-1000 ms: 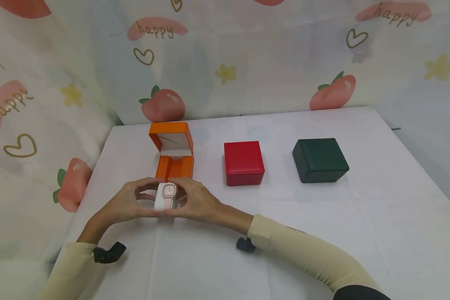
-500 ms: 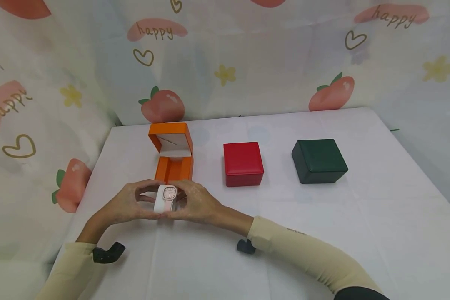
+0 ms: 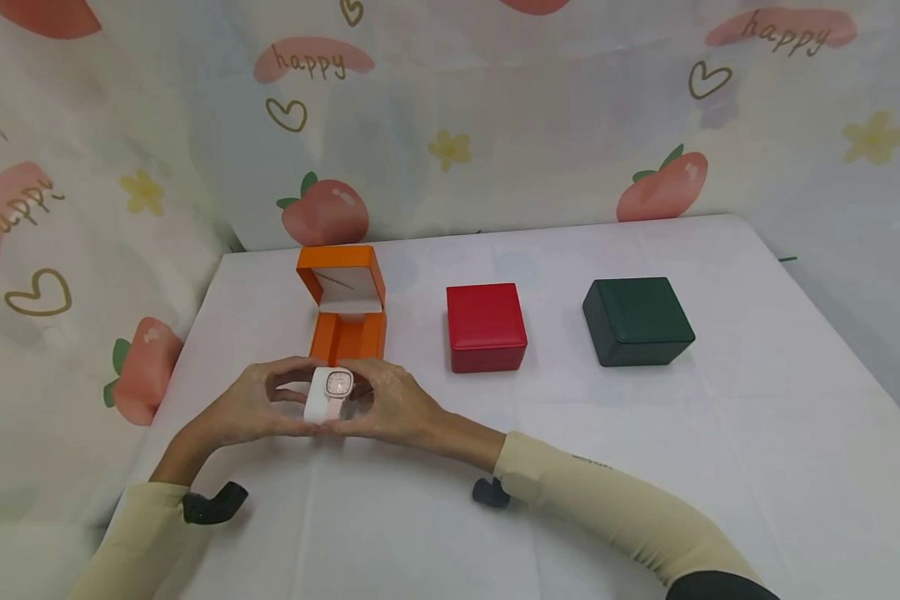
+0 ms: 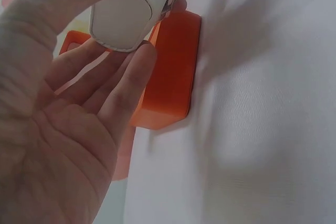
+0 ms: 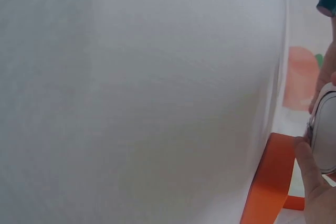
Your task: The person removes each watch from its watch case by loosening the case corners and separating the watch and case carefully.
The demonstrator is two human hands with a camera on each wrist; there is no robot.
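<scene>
A watch with a square pale face and a pink strap is wrapped around a white cushion. Both hands hold it up in front of the orange box. My left hand grips the cushion's left end between thumb and fingertips; the left wrist view shows that stitched end of the white cushion up close. From the other side, my right hand holds it the same way. The orange watch box stands with its lid raised, its near end partly hidden by the hands.
A closed red box stands right of the orange one, and a closed dark green box farther right. All rest on the white-covered table. A printed fruit-pattern curtain hangs behind and to the left.
The watch and its cushion have shifted very slightly left and tilted a little between the hands. Both hands keep their hold, and the boxes stay put.
</scene>
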